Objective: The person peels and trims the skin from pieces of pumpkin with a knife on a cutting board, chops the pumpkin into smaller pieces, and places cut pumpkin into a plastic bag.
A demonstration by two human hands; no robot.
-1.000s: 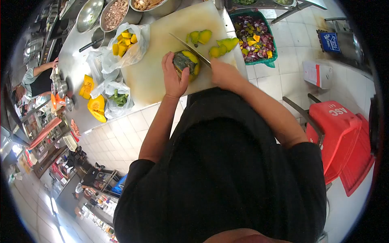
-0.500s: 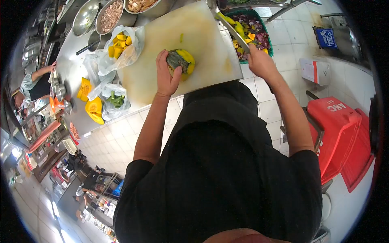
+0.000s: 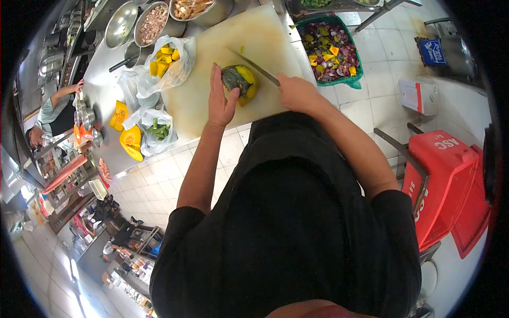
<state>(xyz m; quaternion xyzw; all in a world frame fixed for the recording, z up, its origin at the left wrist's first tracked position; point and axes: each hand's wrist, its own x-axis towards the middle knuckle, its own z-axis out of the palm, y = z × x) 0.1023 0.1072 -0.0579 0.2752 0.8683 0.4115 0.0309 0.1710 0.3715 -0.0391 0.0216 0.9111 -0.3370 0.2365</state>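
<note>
Indoors, right hand [image 3: 298, 94] gripping knife [image 3: 257, 68], left hand [image 3: 221, 106] spread by pumpkin [image 3: 236, 80], board [image 3: 254, 32], tiled floor [image 3: 371, 74]

Pumpkin [image 3: 240, 85] on cutting board [image 3: 260, 34], bag [image 3: 183, 63] left

One knife [image 3: 261, 70] — one cutting board [image 3: 254, 32]

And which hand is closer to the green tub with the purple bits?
Right. The right hand, holding the knife, is just left of the green tub. The left hand is farther left, at the dark-skinned pumpkin piece.
</note>
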